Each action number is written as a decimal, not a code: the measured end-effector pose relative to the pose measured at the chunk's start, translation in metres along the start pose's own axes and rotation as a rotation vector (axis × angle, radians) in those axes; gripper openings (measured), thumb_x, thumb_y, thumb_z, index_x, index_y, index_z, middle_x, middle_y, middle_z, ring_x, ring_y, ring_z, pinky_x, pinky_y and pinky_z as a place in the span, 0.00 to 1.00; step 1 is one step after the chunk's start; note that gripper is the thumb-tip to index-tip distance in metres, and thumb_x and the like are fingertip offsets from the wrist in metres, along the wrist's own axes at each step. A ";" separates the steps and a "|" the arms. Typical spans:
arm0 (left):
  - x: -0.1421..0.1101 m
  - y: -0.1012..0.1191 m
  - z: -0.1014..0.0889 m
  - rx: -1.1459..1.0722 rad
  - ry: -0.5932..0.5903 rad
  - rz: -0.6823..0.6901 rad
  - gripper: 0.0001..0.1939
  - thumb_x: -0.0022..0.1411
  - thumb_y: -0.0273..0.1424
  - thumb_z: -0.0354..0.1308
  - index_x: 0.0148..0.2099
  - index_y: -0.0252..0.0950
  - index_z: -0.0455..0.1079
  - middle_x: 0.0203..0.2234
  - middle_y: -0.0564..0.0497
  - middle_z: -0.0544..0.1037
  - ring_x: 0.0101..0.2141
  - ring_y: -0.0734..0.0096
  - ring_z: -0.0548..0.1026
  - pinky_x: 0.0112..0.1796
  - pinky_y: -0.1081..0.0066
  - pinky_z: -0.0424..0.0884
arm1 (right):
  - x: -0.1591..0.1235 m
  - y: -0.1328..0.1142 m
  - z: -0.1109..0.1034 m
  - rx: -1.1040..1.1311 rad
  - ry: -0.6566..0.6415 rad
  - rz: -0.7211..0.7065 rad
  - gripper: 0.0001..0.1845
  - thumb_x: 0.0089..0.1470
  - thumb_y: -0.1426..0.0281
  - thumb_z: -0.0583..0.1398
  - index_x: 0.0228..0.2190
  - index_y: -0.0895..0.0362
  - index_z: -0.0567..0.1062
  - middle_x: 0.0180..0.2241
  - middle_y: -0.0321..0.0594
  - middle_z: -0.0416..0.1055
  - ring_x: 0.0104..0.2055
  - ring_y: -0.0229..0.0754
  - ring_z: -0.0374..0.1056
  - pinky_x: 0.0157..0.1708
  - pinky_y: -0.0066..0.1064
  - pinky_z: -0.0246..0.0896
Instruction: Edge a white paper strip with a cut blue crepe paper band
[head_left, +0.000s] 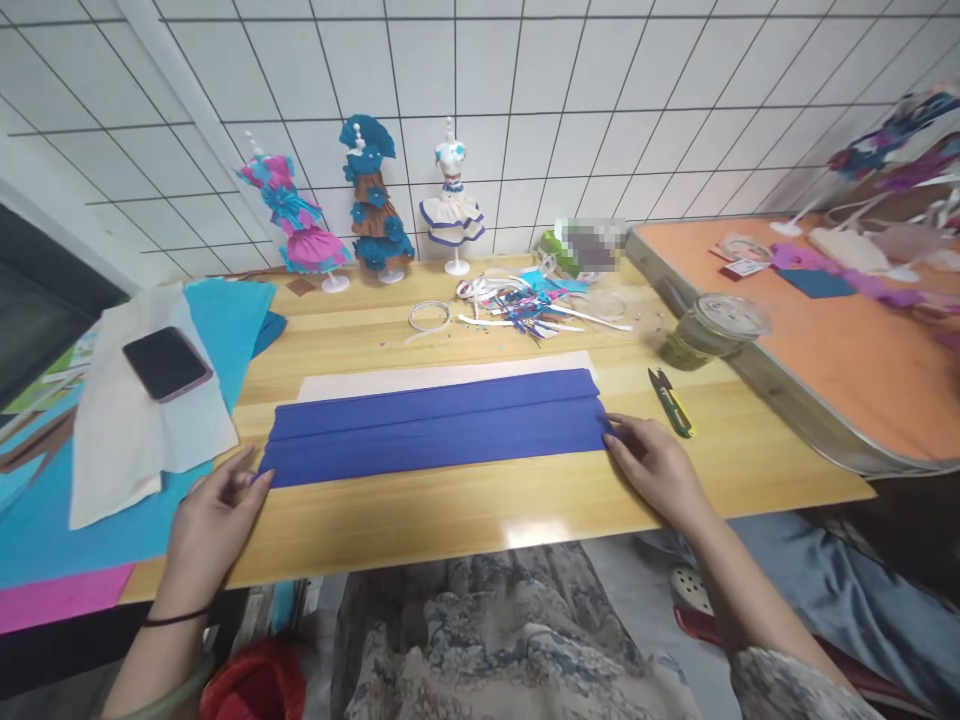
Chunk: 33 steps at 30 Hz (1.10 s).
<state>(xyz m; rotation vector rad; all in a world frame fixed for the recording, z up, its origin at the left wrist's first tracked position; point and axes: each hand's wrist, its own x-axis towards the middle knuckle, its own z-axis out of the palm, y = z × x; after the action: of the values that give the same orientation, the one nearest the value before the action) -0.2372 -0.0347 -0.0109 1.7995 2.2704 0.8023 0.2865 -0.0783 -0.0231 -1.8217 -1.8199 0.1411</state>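
Observation:
A long strip of dark blue crepe paper (442, 432), folded or layered lengthwise, lies across the wooden table in front of me. My left hand (217, 505) pinches its left end near the lower corner between thumb and fingers. At the opposite end, my right hand (649, 460) has thumb and fingers closed on the paper's edge. Behind the blue strip, and partly covered by it, a cream paper strip (450, 376) shows. Yellow-handled thread snips (673, 402) rest to the right, just beyond my right hand.
Miniature dress forms (452, 200) in paper dresses stand along the tiled wall. Paper scraps (525, 305) and a tape ring (430, 317) lie mid-table. A lidded plastic cup (712, 330) stands right, beside an orange table (840, 350). A phone (166, 363) rests on paper sheets at left.

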 end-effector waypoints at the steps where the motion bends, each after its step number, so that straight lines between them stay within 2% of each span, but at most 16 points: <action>1: 0.000 0.001 0.000 0.006 -0.005 -0.001 0.24 0.50 0.46 0.55 0.49 0.42 0.68 0.27 0.55 0.72 0.32 0.65 0.72 0.41 0.63 0.69 | 0.000 0.000 0.000 0.004 0.001 0.001 0.19 0.53 0.62 0.53 0.44 0.57 0.71 0.32 0.44 0.72 0.35 0.47 0.66 0.36 0.39 0.63; 5: 0.000 -0.002 0.001 0.008 -0.002 0.022 0.24 0.51 0.46 0.54 0.49 0.42 0.68 0.27 0.54 0.73 0.32 0.65 0.72 0.41 0.64 0.69 | -0.001 0.000 0.000 0.016 -0.001 0.005 0.19 0.53 0.63 0.53 0.44 0.57 0.70 0.33 0.44 0.72 0.35 0.46 0.66 0.37 0.39 0.63; 10: 0.000 -0.007 0.003 -0.029 -0.022 0.060 0.26 0.53 0.44 0.54 0.50 0.36 0.68 0.28 0.51 0.72 0.32 0.67 0.71 0.39 0.67 0.68 | -0.003 0.001 0.000 -0.004 -0.004 0.036 0.20 0.52 0.61 0.54 0.45 0.57 0.70 0.34 0.45 0.71 0.36 0.46 0.66 0.37 0.37 0.63; 16: -0.002 -0.005 0.004 -0.064 0.009 0.097 0.24 0.54 0.41 0.54 0.50 0.33 0.68 0.28 0.50 0.72 0.32 0.68 0.71 0.40 0.67 0.67 | -0.004 0.001 -0.003 -0.054 -0.032 0.059 0.22 0.51 0.59 0.53 0.44 0.59 0.71 0.33 0.46 0.72 0.36 0.47 0.67 0.37 0.36 0.62; 21: -0.004 -0.006 0.004 -0.081 0.014 0.104 0.23 0.55 0.39 0.55 0.51 0.33 0.68 0.27 0.50 0.72 0.33 0.67 0.70 0.41 0.66 0.67 | -0.004 0.003 -0.004 -0.082 -0.057 0.084 0.23 0.50 0.57 0.53 0.43 0.56 0.71 0.35 0.47 0.72 0.37 0.49 0.68 0.36 0.38 0.64; 26: -0.004 -0.007 0.004 -0.100 0.012 0.109 0.23 0.55 0.39 0.55 0.51 0.33 0.67 0.27 0.50 0.72 0.33 0.67 0.70 0.40 0.66 0.67 | -0.002 -0.001 -0.006 -0.077 -0.078 0.112 0.23 0.48 0.56 0.53 0.42 0.55 0.71 0.32 0.46 0.73 0.35 0.51 0.69 0.34 0.40 0.65; 33: -0.004 -0.008 0.004 -0.075 0.000 0.117 0.23 0.55 0.39 0.54 0.52 0.34 0.66 0.27 0.50 0.72 0.33 0.66 0.70 0.40 0.66 0.67 | -0.003 0.005 -0.003 -0.060 -0.106 0.131 0.23 0.48 0.56 0.54 0.43 0.55 0.70 0.34 0.45 0.73 0.37 0.51 0.69 0.37 0.40 0.65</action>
<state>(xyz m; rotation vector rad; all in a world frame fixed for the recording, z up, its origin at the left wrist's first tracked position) -0.2411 -0.0385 -0.0191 1.9129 2.1217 0.8939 0.2919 -0.0814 -0.0237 -2.0105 -1.7923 0.2386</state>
